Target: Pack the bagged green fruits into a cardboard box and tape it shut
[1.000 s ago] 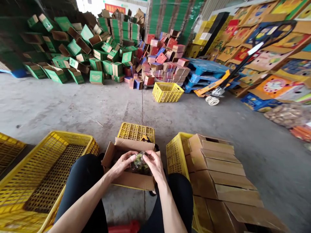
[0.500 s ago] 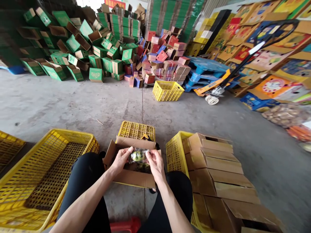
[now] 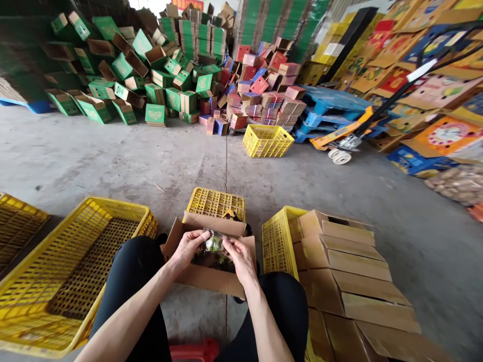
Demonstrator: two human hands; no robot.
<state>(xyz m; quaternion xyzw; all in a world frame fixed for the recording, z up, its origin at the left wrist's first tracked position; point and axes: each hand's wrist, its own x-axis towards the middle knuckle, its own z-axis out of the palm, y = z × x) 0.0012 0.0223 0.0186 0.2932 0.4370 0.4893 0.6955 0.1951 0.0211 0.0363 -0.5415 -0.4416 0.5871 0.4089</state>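
An open brown cardboard box (image 3: 206,277) rests on an upturned yellow crate (image 3: 216,203) between my knees. Over its opening both hands pinch a small clear plastic packet with something green inside (image 3: 213,244). My left hand (image 3: 187,248) holds the packet's left end, fingers closed. My right hand (image 3: 238,257) grips the right end, fingers closed too. Dark wrapped items lie in the box beneath the packet.
A large empty yellow crate (image 3: 56,281) sits at my left, another crate edge (image 3: 15,221) further left. Stacked folded cartons (image 3: 350,271) lie in a yellow crate (image 3: 277,241) at my right. Across the concrete floor: green boxes (image 3: 124,80), red boxes (image 3: 260,90), a yellow basket (image 3: 267,141), a pallet jack (image 3: 339,146).
The packet was lifted from low in the box to just above it, and my hands came closer together on it. The view shifted slightly.
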